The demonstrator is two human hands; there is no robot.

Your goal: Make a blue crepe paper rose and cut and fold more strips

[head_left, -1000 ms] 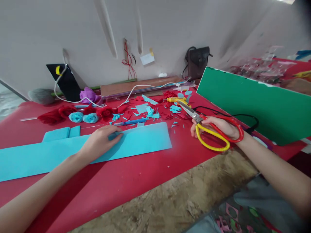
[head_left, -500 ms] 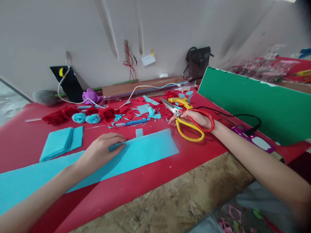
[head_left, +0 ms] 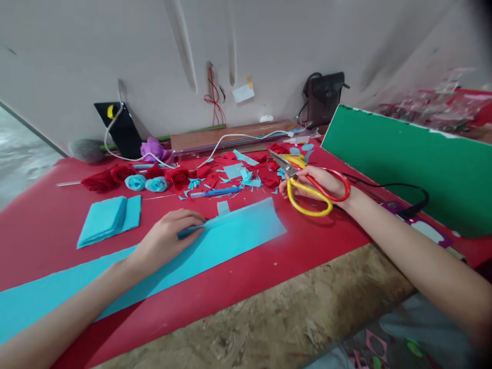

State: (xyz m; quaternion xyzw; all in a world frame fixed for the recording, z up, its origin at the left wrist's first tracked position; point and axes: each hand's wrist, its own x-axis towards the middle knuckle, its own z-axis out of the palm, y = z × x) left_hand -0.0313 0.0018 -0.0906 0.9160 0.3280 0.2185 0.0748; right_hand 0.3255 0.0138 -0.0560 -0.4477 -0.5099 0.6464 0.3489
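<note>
My left hand [head_left: 169, 236] rests over a long strip of light-blue crepe paper [head_left: 242, 225], its thumb and fingers pinching the strip's upper edge. The strip runs from the left side of the picture to a loose, slightly blurred right end. In my right hand [head_left: 323, 182] is a pair of scissors [head_left: 289, 170] with one red and one yellow handle loop. Their blades point up and left, above the strip and apart from it. A folded stack of the same blue paper [head_left: 102, 220] lies left of my left hand.
Blue and red paper scraps [head_left: 246, 177] and a blue pen-like tool [head_left: 219, 192] lie beyond the strip. Paper roses [head_left: 100, 180] stand left. A yellow glue gun [head_left: 295, 160] is behind the scissors. A green board [head_left: 407, 169] and corded purple device [head_left: 446, 238] are on the right.
The view has shifted, so the scene sits farther right. Against the table, the blue strip and my left hand have slid slightly left. Both hands keep their holds.
</note>
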